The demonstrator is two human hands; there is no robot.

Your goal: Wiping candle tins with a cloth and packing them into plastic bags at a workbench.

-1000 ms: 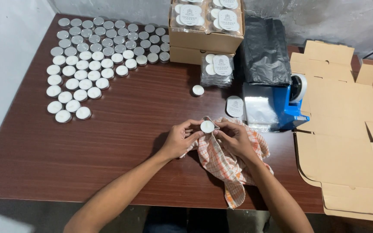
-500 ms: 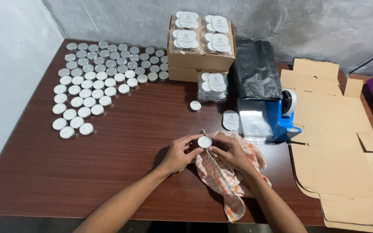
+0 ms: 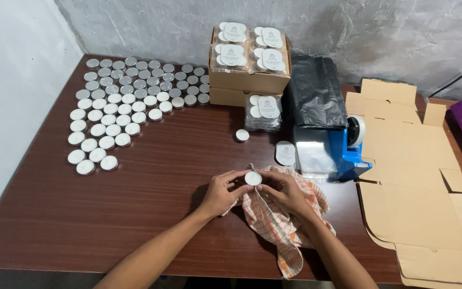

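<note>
Here both the left hand (image 3: 221, 191) and the right hand (image 3: 284, 191) pinch one small candle (image 3: 252, 177) over the checked cloth (image 3: 279, 225) near the table's front edge, while many candles (image 3: 118, 109) already stand in rows at the back left corner and one (image 3: 242, 135) waits alone.

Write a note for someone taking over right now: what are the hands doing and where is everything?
Left hand and right hand: both pinch one small white tealight between the fingertips, above an orange checked cloth lying on the table.
Done, by the look of it: many tealights in rows at the far left.
Left: one loose tealight mid-table, wrapped packs beside the open box, one round pack near the blue tape dispenser. Flat cartons lie on the right.
</note>
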